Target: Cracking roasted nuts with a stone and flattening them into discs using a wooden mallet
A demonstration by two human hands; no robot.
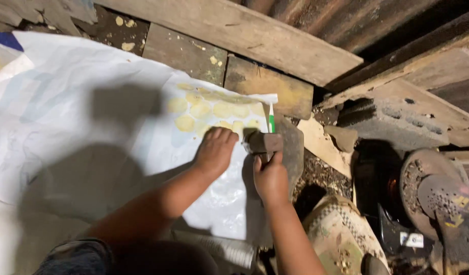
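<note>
Pressing palm-down with fingers curled, the left hand (215, 150) rests on the white sheet (81, 117) beside flattened yellow discs (214, 109); just right, the right hand (270, 178) grips a hammer (263, 142) whose head sits over the sheet's edge.

Hammer (263, 142): dull brown blocky head, lying crosswise above the right hand, handle hidden in the fist. Flat yellow discs (214, 109): pale, roundish, laid close in rows on the far right corner of the white sheet (81, 117), which lies spread flat and is shadowed at centre.
</note>
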